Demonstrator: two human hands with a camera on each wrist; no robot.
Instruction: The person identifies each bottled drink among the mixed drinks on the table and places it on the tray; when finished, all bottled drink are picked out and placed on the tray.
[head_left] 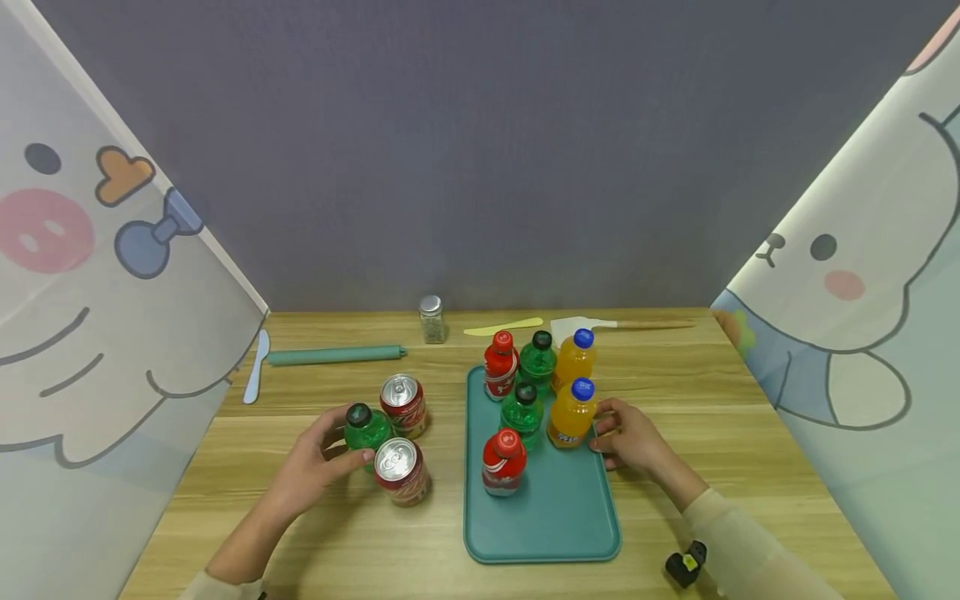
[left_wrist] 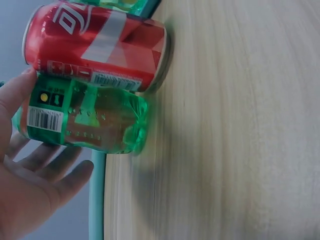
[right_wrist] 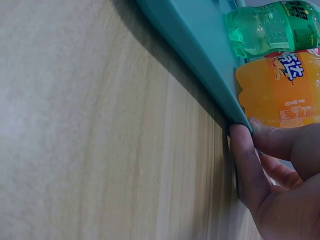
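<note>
In the head view my left hand [head_left: 318, 458] holds a green soda bottle [head_left: 367, 427] with a black cap, its fingers behind and its thumb in front. The left wrist view shows the thumb [left_wrist: 17, 90] right at the rim of a red soda can [left_wrist: 95, 45]. Two such cans, a rear can [head_left: 403, 406] and a front can [head_left: 402, 472], stand close by the bottle. With thumb and fingers, my right hand [head_left: 628, 435] pinches the right edge of a teal tray [head_left: 547, 525]. Nearest that hand on the tray is an orange soda bottle [head_left: 572, 414].
Also on the tray stand red bottles [head_left: 504, 462], green bottles [head_left: 522, 412] and a second orange bottle [head_left: 576, 360]. Behind lie a teal rod [head_left: 337, 355], a blue knife [head_left: 257, 367], a yellow knife [head_left: 504, 327] and a white spatula [head_left: 581, 327], with a spice jar [head_left: 432, 319]. A grey wall closes the back.
</note>
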